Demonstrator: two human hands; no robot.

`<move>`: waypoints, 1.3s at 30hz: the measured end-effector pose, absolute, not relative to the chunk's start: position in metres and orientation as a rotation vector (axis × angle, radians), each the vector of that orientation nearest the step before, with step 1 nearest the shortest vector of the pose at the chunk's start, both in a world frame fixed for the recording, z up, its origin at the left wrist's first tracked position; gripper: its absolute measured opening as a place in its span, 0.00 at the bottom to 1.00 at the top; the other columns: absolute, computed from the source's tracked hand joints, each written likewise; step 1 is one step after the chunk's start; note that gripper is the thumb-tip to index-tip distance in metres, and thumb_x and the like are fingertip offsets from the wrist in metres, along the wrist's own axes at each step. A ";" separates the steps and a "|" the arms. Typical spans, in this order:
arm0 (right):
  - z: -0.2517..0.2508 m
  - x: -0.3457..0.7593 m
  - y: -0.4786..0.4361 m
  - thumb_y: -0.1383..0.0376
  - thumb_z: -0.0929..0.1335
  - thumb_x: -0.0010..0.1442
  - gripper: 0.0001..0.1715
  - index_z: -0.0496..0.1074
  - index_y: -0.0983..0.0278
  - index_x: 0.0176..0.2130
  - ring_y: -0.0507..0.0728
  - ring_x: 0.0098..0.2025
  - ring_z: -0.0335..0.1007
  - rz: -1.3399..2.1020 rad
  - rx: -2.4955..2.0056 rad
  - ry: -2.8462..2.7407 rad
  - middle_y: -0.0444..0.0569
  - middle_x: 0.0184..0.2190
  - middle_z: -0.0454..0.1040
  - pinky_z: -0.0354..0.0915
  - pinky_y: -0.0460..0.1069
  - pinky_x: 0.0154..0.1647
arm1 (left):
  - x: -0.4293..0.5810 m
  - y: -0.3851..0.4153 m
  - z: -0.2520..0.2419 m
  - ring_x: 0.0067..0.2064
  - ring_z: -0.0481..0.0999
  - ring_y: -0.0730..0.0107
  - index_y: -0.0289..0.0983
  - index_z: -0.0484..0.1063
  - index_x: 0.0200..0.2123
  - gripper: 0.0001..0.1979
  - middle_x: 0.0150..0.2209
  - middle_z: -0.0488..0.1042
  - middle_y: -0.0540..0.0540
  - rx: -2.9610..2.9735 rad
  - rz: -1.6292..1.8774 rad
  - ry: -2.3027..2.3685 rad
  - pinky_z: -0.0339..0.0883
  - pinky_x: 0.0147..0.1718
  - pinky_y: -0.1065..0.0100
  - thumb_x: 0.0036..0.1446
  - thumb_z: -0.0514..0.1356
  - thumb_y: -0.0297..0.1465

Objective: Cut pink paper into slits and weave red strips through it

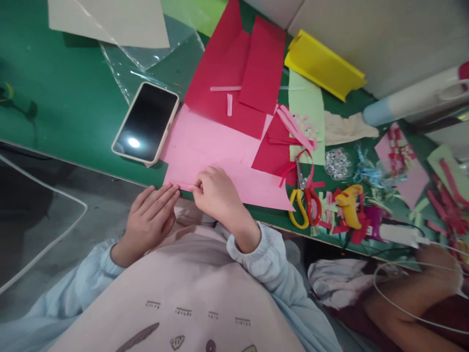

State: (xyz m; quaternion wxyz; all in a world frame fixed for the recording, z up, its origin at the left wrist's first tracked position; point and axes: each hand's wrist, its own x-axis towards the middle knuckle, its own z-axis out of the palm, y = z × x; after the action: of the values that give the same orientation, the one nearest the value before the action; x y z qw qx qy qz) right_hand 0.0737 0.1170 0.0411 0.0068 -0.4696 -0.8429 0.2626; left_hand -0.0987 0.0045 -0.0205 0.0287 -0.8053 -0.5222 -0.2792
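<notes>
Pressing and pinching happen at the near edge of the pink sheet (220, 164), where a narrow strip (185, 187) lies between the two hands. The left hand (156, 210) is flat, fingers straight and together, tips on the strip's left end; the right hand (214, 191) is curled, its thumb and forefinger apparently nipping the right end. Light, even pressure from both sides should make for a straight strip; pulling harder with one hand could skew or crease it.

The right fingers cover their own grip, and whether the strip is loose or the sheet's folded edge, I cannot tell. Beyond the left hand lies a phone (146, 122); right of the right hand, scissors (302, 183), their tips hard to make out among scraps. Farther right, a co-worker's arm (399, 298) is cut off by the frame and blurred.
</notes>
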 end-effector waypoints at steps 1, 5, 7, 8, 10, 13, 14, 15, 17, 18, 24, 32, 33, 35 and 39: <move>0.041 0.074 0.117 0.66 0.67 0.64 0.10 0.76 0.68 0.33 0.60 0.44 0.69 0.821 -1.469 -2.634 0.54 0.37 0.76 0.63 0.52 0.47 | -0.098 0.005 -0.020 0.58 0.76 0.53 0.37 0.54 0.70 0.38 0.57 0.75 0.38 -2.478 -0.860 -1.613 0.65 0.60 0.49 0.58 0.60 0.20; 0.041 0.073 0.117 0.65 0.67 0.64 0.10 0.76 0.67 0.33 0.60 0.44 0.69 0.821 -1.473 -2.632 0.54 0.37 0.76 0.64 0.52 0.47 | -0.096 0.005 -0.018 0.57 0.77 0.54 0.37 0.57 0.69 0.37 0.57 0.76 0.39 -2.449 -0.835 -1.635 0.64 0.59 0.52 0.57 0.60 0.19; 0.041 0.073 0.117 0.65 0.68 0.64 0.11 0.76 0.67 0.32 0.60 0.44 0.69 0.826 -1.475 -2.628 0.53 0.37 0.76 0.64 0.52 0.46 | -0.095 0.005 -0.016 0.56 0.78 0.56 0.38 0.58 0.68 0.36 0.57 0.76 0.40 -2.429 -0.818 -1.653 0.64 0.59 0.53 0.57 0.60 0.19; 0.041 0.074 0.117 0.65 0.68 0.64 0.11 0.76 0.67 0.32 0.59 0.43 0.69 0.828 -1.476 -2.626 0.53 0.37 0.76 0.64 0.52 0.46 | -0.095 0.005 -0.016 0.56 0.78 0.56 0.38 0.59 0.68 0.35 0.57 0.76 0.40 -2.423 -0.813 -1.662 0.63 0.59 0.53 0.58 0.60 0.19; 0.041 0.074 0.118 0.64 0.68 0.64 0.11 0.76 0.67 0.32 0.59 0.43 0.69 0.829 -1.480 -2.621 0.53 0.37 0.77 0.64 0.52 0.46 | -0.094 0.004 -0.014 0.55 0.78 0.56 0.39 0.59 0.68 0.35 0.57 0.76 0.41 -2.420 -0.809 -1.669 0.63 0.58 0.54 0.58 0.60 0.20; 0.040 0.075 0.119 0.64 0.68 0.64 0.11 0.76 0.66 0.31 0.58 0.42 0.69 0.839 -1.479 -2.622 0.52 0.36 0.77 0.63 0.51 0.45 | -0.094 0.004 -0.013 0.55 0.78 0.56 0.39 0.59 0.68 0.35 0.57 0.76 0.41 -2.427 -0.807 -1.669 0.63 0.57 0.54 0.58 0.60 0.20; 0.040 0.076 0.120 0.64 0.68 0.64 0.11 0.76 0.66 0.31 0.58 0.42 0.69 0.846 -1.475 -2.622 0.52 0.36 0.77 0.63 0.51 0.44 | -0.094 0.004 -0.013 0.56 0.78 0.56 0.39 0.59 0.68 0.35 0.57 0.76 0.41 -2.430 -0.805 -1.670 0.64 0.57 0.55 0.58 0.60 0.20; 0.040 0.076 0.121 0.64 0.69 0.64 0.11 0.76 0.66 0.31 0.57 0.41 0.69 0.854 -1.470 -2.622 0.52 0.36 0.77 0.63 0.51 0.44 | -0.095 0.003 -0.013 0.56 0.78 0.56 0.38 0.59 0.68 0.35 0.57 0.76 0.41 -2.433 -0.803 -1.671 0.64 0.57 0.55 0.58 0.60 0.20; 0.039 0.076 0.122 0.63 0.69 0.64 0.12 0.75 0.66 0.30 0.57 0.40 0.69 0.867 -1.460 -2.623 0.52 0.35 0.77 0.63 0.50 0.43 | -0.095 0.003 -0.014 0.57 0.77 0.56 0.39 0.59 0.68 0.34 0.57 0.76 0.40 -2.438 -0.805 -1.668 0.64 0.57 0.55 0.58 0.60 0.20; 0.039 0.076 0.122 0.63 0.69 0.64 0.13 0.75 0.66 0.29 0.56 0.39 0.69 0.870 -1.455 -2.623 0.52 0.35 0.77 0.63 0.50 0.42 | -0.095 0.002 -0.015 0.57 0.77 0.56 0.39 0.59 0.68 0.34 0.57 0.76 0.40 -2.440 -0.809 -1.663 0.64 0.57 0.55 0.59 0.59 0.21; 0.039 0.076 0.124 0.64 0.69 0.63 0.13 0.75 0.65 0.28 0.56 0.36 0.69 0.867 -1.441 -2.617 0.51 0.32 0.77 0.62 0.50 0.39 | -0.094 -0.001 -0.020 0.59 0.75 0.56 0.39 0.57 0.69 0.35 0.58 0.75 0.40 -2.428 -0.819 -1.670 0.62 0.60 0.55 0.59 0.59 0.21; 0.041 0.075 0.123 0.65 0.68 0.63 0.12 0.75 0.66 0.29 0.57 0.37 0.70 0.852 -1.468 -2.622 0.52 0.33 0.77 0.63 0.50 0.40 | -0.093 -0.002 -0.023 0.60 0.74 0.54 0.38 0.54 0.70 0.38 0.59 0.74 0.39 -2.418 -0.832 -1.679 0.61 0.63 0.52 0.58 0.59 0.21; 0.041 0.075 0.123 0.65 0.68 0.63 0.12 0.75 0.66 0.29 0.57 0.38 0.71 0.846 -1.467 -2.624 0.52 0.33 0.77 0.63 0.51 0.40 | -0.093 -0.001 -0.022 0.60 0.74 0.54 0.38 0.54 0.70 0.38 0.59 0.74 0.39 -2.415 -0.841 -1.678 0.62 0.62 0.52 0.58 0.58 0.20; 0.041 0.075 0.123 0.65 0.68 0.63 0.11 0.75 0.66 0.29 0.58 0.38 0.71 0.841 -1.463 -2.631 0.52 0.33 0.77 0.64 0.51 0.40 | -0.093 0.000 -0.021 0.59 0.75 0.54 0.39 0.54 0.70 0.37 0.59 0.74 0.39 -2.421 -0.849 -1.680 0.63 0.62 0.51 0.59 0.58 0.20; 0.041 0.074 0.123 0.65 0.68 0.63 0.11 0.76 0.66 0.30 0.58 0.39 0.71 0.837 -1.472 -2.651 0.52 0.34 0.77 0.64 0.51 0.42 | -0.093 0.003 -0.017 0.59 0.75 0.55 0.39 0.54 0.70 0.37 0.59 0.74 0.39 -2.430 -0.847 -1.685 0.63 0.62 0.51 0.59 0.58 0.21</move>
State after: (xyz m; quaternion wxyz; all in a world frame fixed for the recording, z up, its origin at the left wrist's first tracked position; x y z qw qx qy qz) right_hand 0.0744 0.1234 0.0406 -0.0019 -0.4680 -0.8427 0.2662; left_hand -0.0933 0.0027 -0.0172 0.0327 -0.7896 -0.5475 -0.2751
